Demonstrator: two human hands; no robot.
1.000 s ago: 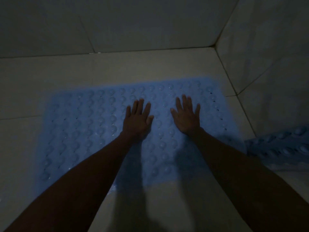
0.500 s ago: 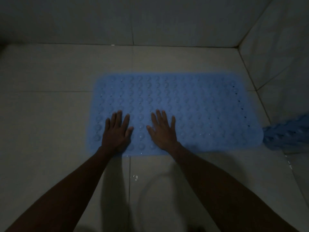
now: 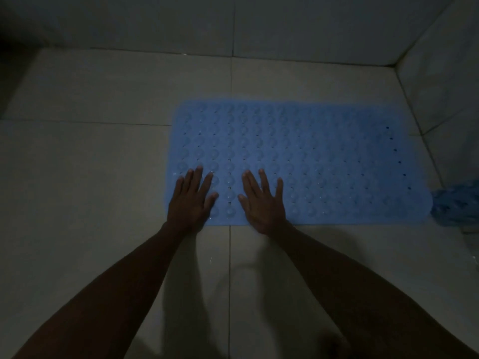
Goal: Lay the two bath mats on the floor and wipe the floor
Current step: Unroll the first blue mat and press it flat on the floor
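Observation:
A light blue bath mat (image 3: 324,156) with rows of round bumps and small holes lies flat on the pale tiled floor (image 3: 90,190), its long side running left to right. My left hand (image 3: 190,200) rests palm down on the mat's near left corner, fingers spread. My right hand (image 3: 263,200) lies flat beside it on the near edge, fingers apart too. Neither hand holds anything. A second blue mat (image 3: 458,206) shows only as a crumpled part at the right edge of the view.
Tiled walls (image 3: 285,27) close the space at the back and on the right (image 3: 451,99), meeting in a corner. The room is dim. Bare floor tiles stretch to the left and toward me, with my arms' shadows on them.
My hands have slid from the mat's middle to its near left corner. The view has shifted left, so the whole mat shows and sits further right in the picture.

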